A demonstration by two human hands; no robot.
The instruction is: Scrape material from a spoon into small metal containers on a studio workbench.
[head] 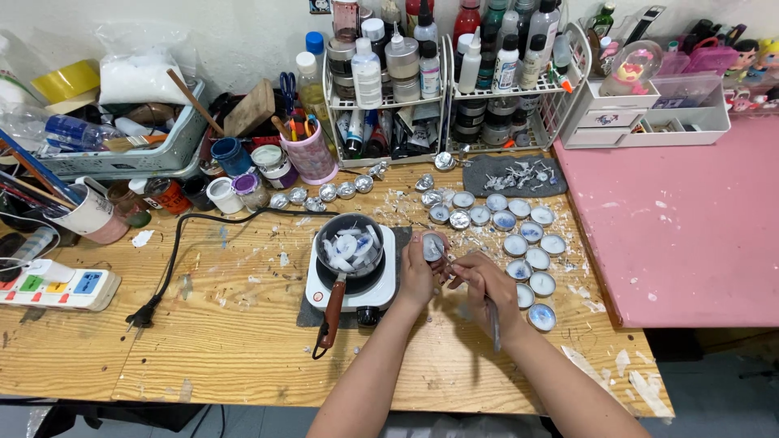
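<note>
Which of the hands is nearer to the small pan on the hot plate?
Left. The left hand holds a small metal cup just right of the pan. The right hand is further right, holding a thin tool.

A long wooden worktop (243, 324) with pale stains fills the middle. A pink table (682, 235) stands touching its right side. Behind both is a plain white wall (235, 32). Grey floor (722, 397) shows at the bottom right. The light is bright and even.
</note>
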